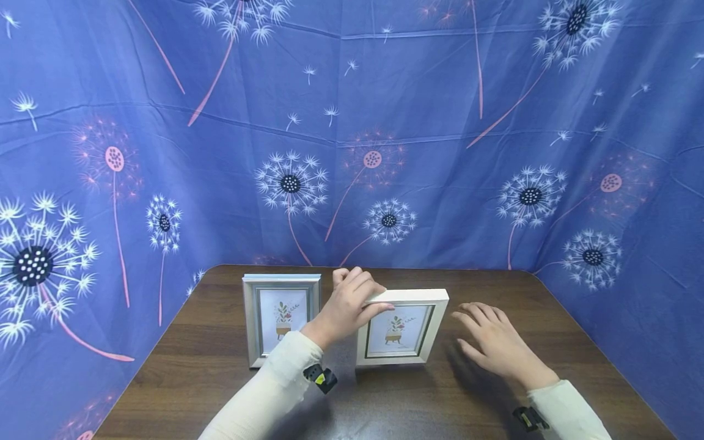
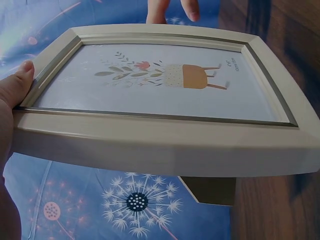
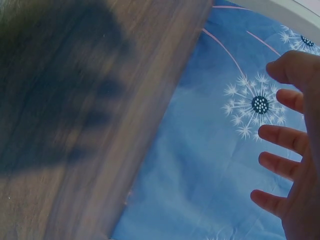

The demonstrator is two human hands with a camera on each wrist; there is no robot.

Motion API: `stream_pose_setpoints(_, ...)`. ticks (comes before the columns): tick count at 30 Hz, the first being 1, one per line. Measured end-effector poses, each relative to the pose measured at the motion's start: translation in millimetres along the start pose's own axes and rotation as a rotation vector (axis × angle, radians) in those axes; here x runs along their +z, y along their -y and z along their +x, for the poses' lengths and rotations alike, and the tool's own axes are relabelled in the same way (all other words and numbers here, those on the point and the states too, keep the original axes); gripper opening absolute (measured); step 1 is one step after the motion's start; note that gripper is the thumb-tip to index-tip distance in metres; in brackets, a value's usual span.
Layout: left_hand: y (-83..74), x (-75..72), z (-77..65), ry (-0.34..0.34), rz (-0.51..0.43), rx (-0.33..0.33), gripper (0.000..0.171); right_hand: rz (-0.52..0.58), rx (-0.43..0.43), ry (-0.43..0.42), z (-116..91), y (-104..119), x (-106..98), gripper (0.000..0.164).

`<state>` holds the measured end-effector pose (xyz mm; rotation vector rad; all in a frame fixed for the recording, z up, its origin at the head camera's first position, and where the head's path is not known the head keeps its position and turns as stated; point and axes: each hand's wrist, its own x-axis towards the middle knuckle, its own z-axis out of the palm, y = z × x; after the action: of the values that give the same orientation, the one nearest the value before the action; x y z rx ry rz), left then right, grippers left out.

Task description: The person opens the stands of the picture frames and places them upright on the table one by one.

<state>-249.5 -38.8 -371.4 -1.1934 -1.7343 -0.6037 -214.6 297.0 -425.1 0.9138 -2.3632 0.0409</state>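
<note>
My left hand [image 1: 354, 302] grips a cream picture frame [image 1: 439, 327] by its top left corner, the thumb across the front face and the fingers behind. The frame leans slightly and holds a print of a potted plant on a legged stand. In the left wrist view the thumb [image 2: 19, 82] presses the frame's edge, and part of a dark back stand [image 2: 212, 190] shows behind it. My right hand [image 1: 495, 339] hovers over the table to the right of the cream frame, fingers spread and relaxed, holding nothing. The right wrist view shows its fingers [image 3: 282, 139] apart from the frame.
A silver-grey picture frame [image 1: 252, 324] with a similar print stands upright to the left, partly behind my left wrist. Both frames are on a dark brown wooden table [image 1: 181, 342]. A blue cloth [image 1: 440, 183] with dandelion patterns hangs around the back and sides.
</note>
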Motion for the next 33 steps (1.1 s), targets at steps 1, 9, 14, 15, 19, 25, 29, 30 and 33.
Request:
stream_pose_setpoints(1, 0.2, -0.1, 0.1, -0.003, -0.002, -0.003, 0.029, 0.006, -0.004, -0.003, 0, 1, 0, 0.05)
stream_pose_setpoints(9, -1.9, -3.8, 3.4, 0.029, -0.037, -0.064, 0.028, 0.037, -0.007, -0.011, -2, 10, 4, 0.041)
stream_pose_setpoints(14, -3.2, -5.4, 4.7, 0.038, -0.071, -0.095, 0.027, 0.043, -0.004, -0.004, -4, 18, 5, 0.038)
stream_pose_setpoints(15, -3.3, -5.4, 4.8, 0.037, -0.077, -0.098, 0.026, 0.046, -0.002, -0.002, -4, 19, 6, 0.038)
stream_pose_setpoints(19, -3.3, -5.1, 5.7, 0.033, -0.09, -0.101, 0.026, 0.046, 0.001, 0.002, -5, 23, 7, 0.037)
stream_pose_setpoints(25, -2.8, -5.5, 7.3, 0.028, -0.102, -0.107, 0.026, 0.048, -0.006, 0.001, -4, 29, 9, 0.04)
stream_pose_setpoints(29, -2.6, -5.8, 8.4, 0.022, -0.105, -0.103, 0.026, 0.051, -0.009, 0.004, -4, 33, 10, 0.038)
stream_pose_setpoints(30, -2.6, -5.9, 8.5, 0.022, -0.106, -0.103, 0.026, 0.052, -0.01, 0.005, -4, 34, 11, 0.038)
stream_pose_setpoints(33, -3.0, -6.3, 9.1, 0.025, -0.109, -0.103, 0.026, 0.054, -0.013, 0.012, -4, 37, 12, 0.038)
